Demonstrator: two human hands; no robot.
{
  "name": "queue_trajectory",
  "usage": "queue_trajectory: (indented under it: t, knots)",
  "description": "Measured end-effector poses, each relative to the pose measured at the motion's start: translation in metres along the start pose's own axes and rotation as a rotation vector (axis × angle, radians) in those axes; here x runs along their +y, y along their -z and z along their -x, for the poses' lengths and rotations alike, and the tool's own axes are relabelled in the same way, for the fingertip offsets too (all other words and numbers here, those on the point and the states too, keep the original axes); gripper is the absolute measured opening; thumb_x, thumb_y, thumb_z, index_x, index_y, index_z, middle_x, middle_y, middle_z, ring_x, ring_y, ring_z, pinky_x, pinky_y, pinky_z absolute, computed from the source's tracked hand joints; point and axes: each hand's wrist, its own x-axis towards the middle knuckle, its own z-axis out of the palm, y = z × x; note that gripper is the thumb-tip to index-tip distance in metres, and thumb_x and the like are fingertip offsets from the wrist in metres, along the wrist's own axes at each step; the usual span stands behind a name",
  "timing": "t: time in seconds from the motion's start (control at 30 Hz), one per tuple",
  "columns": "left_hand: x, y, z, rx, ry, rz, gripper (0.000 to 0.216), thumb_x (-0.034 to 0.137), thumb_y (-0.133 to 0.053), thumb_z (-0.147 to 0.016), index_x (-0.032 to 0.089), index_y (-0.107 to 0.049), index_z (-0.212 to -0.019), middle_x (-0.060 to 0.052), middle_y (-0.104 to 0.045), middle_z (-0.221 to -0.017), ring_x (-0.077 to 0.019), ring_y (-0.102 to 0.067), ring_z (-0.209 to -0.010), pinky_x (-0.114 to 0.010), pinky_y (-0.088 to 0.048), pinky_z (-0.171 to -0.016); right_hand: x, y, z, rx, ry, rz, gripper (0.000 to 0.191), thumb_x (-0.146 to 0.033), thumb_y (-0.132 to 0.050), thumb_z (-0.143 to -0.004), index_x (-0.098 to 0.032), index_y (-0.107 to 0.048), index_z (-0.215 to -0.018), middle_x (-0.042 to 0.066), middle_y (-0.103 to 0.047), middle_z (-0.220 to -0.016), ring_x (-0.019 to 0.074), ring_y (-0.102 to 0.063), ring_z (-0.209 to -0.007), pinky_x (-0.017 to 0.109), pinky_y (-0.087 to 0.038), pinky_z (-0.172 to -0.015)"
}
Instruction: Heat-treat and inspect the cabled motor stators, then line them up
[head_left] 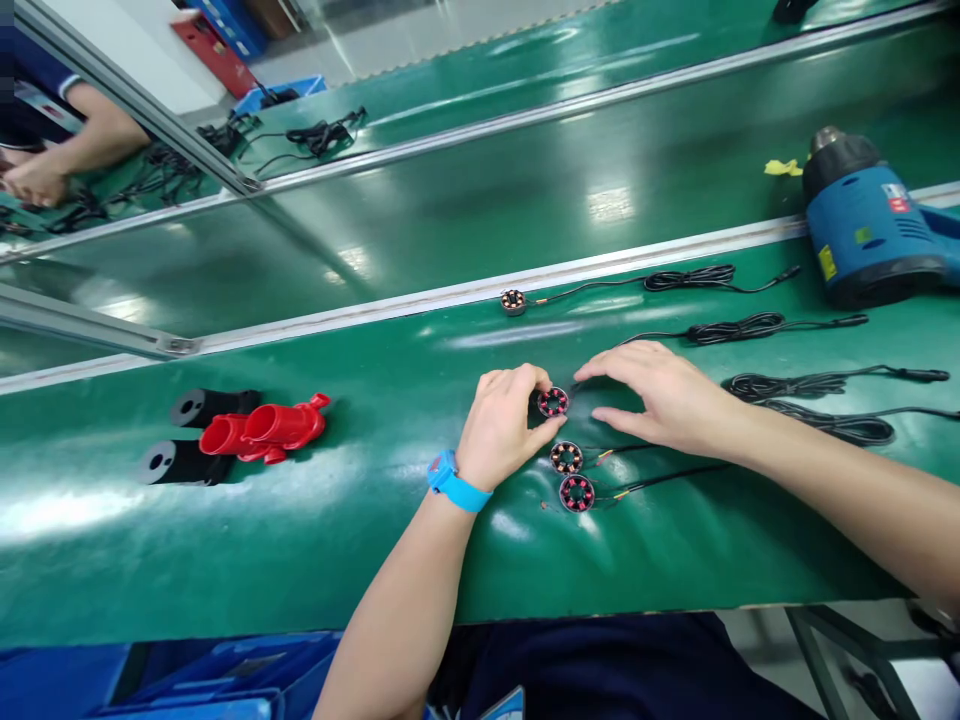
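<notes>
Centre of the frame, on the green bench top (315, 560): left hand (504, 425), blue wristband (454, 482) on the wrist, fingers curled in and pinching a small round stator ring (553, 402) with pink-red windings, thumb below, fingertips on top. Ring sitting on the mat, right between both hands. Right hand (664, 395) just to the right of it, palm down, fingers spread and relaxed, gripping nothing, fingertips hovering by or lightly touching the ring's right edge; hard to tell which.

Just below the left thumb, a second ring (566, 457), copper-toned windings, thin leads trailing right under the right forearm. Below that, nearly touching it, a third ring (577, 493), pink windings again, wires also running right.

Further up, near the pale rail, a fourth ring (513, 301) lying alone, its black cable (690, 278) bundled off to the right. More coiled black cables (739, 328) stacked down the right side of the frame.

Upper right corner: blue heat gun (870, 225) lying on its side, a yellow scrap (784, 168) just beside its nozzle.

Left of centre: two red plastic housings (270, 430) lying together, touching two black cylinders (191, 440).

Upper left: another person's arm (82, 140) at the far bench, among black cables. Bottom left edge: blue crates (187, 680) beneath the bench.
</notes>
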Motion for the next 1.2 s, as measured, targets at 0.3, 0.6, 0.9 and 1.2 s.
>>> queue_trajectory:
  t: [0.3, 0.6, 0.9, 1.2]
  knots:
    - [0.007, 0.017, 0.005, 0.103, -0.063, -0.236, 0.029, 0.016, -0.066, -0.084, 0.022, -0.047, -0.105, -0.001, -0.067, -0.099, -0.0213, -0.062, -0.093, -0.04, -0.04, -0.092, 0.008, -0.014, -0.02, -0.115, -0.117, -0.259, 0.034, -0.028, -0.065, -0.085, -0.019, -0.061, -0.118, 0.003, -0.061, -0.094, 0.017, -0.058, -0.082, 0.029, -0.047, -0.073]
    - [0.011, 0.019, 0.004, 0.163, -0.086, -0.113, 0.034, 0.016, -0.068, -0.083, 0.023, -0.045, -0.108, 0.0, -0.067, -0.098, -0.0181, -0.062, -0.089, -0.038, -0.042, -0.092, 0.01, -0.005, -0.018, -0.229, -0.339, -0.665, 0.023, -0.04, -0.065, -0.086, -0.019, -0.064, -0.097, 0.001, -0.063, -0.091, 0.014, -0.053, -0.074, 0.026, -0.041, -0.065]
    - [0.012, 0.014, 0.004, 0.167, -0.131, 0.001, 0.038, 0.017, -0.07, -0.083, 0.023, -0.044, -0.109, 0.001, -0.067, -0.099, -0.0166, -0.062, -0.09, -0.036, -0.042, -0.092, 0.004, -0.007, -0.02, -0.094, -0.47, -1.012, 0.018, -0.036, -0.067, -0.083, -0.019, -0.068, -0.087, 0.001, -0.067, -0.089, 0.0162, -0.06, -0.087, 0.03, -0.044, -0.085]
    - [0.011, 0.015, 0.003, 0.055, -0.133, 0.029, 0.029, 0.019, -0.067, -0.086, 0.025, -0.048, -0.108, 0.001, -0.066, -0.099, -0.0174, -0.061, -0.092, -0.037, -0.041, -0.092, 0.0, -0.01, -0.02, -0.123, -0.504, -1.038, 0.011, -0.028, -0.058, -0.081, -0.018, -0.061, -0.081, 0.0, -0.065, -0.072, 0.0141, -0.061, -0.071, 0.027, -0.046, -0.075]
